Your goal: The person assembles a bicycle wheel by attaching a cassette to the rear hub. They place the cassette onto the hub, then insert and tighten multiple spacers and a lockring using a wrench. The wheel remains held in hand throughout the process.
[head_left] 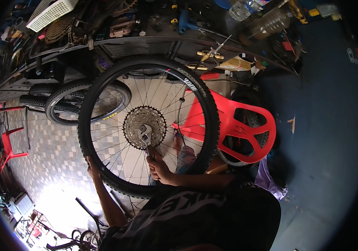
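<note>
A bicycle wheel point(212, 113) with a knobby black tyre stands in front of me, its sprocket cassette point(132, 119) facing me. My right hand point(160, 169) is closed round the handle of an adjustable wrench point(145, 134). The wrench head lies over the middle of the cassette; I cannot tell exactly what its jaws grip. At the lower left of the wheel, my left hand point(93, 168) holds the tyre's outer edge, its fingers partly hidden.
A red plastic chair point(269, 121) lies close behind the wheel's right side. Several other bicycle wheels point(57, 100) rest at the left. Along the far side runs a cluttered workbench point(103, 42) with tools, bottles and a white basket point(51, 14). A dark blue wall point(321, 104) is at right.
</note>
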`<action>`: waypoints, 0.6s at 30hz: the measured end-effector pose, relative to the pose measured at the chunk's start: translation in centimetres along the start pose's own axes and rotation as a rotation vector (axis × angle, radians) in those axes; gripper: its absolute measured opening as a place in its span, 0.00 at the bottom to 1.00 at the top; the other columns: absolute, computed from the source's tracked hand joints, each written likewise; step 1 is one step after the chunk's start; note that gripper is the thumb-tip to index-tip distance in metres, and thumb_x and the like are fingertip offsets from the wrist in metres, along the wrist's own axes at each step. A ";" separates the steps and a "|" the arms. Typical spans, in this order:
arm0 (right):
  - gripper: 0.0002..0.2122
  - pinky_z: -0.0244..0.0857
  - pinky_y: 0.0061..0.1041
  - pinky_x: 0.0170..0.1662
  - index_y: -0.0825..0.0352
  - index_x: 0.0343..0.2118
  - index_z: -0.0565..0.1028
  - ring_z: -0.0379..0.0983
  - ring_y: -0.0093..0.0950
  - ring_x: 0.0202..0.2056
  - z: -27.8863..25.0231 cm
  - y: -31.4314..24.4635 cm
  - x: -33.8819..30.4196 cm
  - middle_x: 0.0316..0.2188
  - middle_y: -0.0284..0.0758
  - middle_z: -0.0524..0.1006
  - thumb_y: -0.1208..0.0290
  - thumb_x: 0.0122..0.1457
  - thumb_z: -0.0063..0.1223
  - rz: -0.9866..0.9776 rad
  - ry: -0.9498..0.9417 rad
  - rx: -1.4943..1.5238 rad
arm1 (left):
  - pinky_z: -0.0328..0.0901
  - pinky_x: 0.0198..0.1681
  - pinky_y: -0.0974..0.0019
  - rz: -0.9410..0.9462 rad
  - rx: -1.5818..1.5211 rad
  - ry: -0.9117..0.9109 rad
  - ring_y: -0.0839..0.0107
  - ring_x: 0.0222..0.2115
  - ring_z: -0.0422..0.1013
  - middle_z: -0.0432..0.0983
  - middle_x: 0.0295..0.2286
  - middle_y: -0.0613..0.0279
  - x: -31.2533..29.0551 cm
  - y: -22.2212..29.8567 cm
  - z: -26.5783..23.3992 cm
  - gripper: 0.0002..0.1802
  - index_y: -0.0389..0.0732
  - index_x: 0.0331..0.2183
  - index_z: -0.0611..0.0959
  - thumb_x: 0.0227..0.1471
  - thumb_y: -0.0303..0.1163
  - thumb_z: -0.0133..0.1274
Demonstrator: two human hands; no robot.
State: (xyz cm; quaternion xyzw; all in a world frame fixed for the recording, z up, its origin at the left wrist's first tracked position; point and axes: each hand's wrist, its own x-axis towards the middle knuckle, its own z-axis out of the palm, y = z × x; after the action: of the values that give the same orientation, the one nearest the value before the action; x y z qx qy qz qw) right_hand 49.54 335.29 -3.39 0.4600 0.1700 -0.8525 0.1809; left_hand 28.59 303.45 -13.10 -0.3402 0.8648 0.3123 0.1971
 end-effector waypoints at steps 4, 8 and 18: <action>0.22 0.43 0.19 0.13 0.35 0.62 0.59 0.47 0.14 0.11 0.2 0.1 -0.2 0.15 0.18 0.55 0.51 0.69 0.55 -0.032 0.010 0.010 | 0.69 0.33 0.53 0.007 0.024 -0.031 0.61 0.28 0.73 0.80 0.24 0.53 -0.9 1.1 -0.3 0.62 0.27 0.34 0.88 0.47 0.87 0.43; 0.13 0.43 0.22 0.14 0.43 0.41 0.60 0.47 0.16 0.10 1.8 1.2 0.1 0.14 0.19 0.54 0.49 0.69 0.54 -0.024 0.063 0.065 | 0.67 0.33 0.54 0.045 0.016 -0.017 0.62 0.27 0.71 0.76 0.23 0.55 -0.4 1.8 -0.2 0.63 0.28 0.34 0.87 0.44 0.89 0.42; 0.17 0.59 0.24 0.14 0.58 0.34 0.67 0.63 0.20 0.12 1.4 0.3 2.3 0.17 0.25 0.66 0.50 0.70 0.54 -0.180 0.056 -0.244 | 0.66 0.33 0.51 0.010 -0.075 -0.059 0.60 0.26 0.71 0.77 0.20 0.53 1.0 -0.6 0.1 0.62 0.27 0.28 0.87 0.45 0.88 0.44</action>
State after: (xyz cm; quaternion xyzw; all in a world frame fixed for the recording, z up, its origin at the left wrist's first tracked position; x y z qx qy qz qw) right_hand 47.51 334.05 -4.69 0.4410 0.3178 -0.8253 0.1533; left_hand 28.36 302.69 -13.97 -0.3337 0.8480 0.3555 0.2080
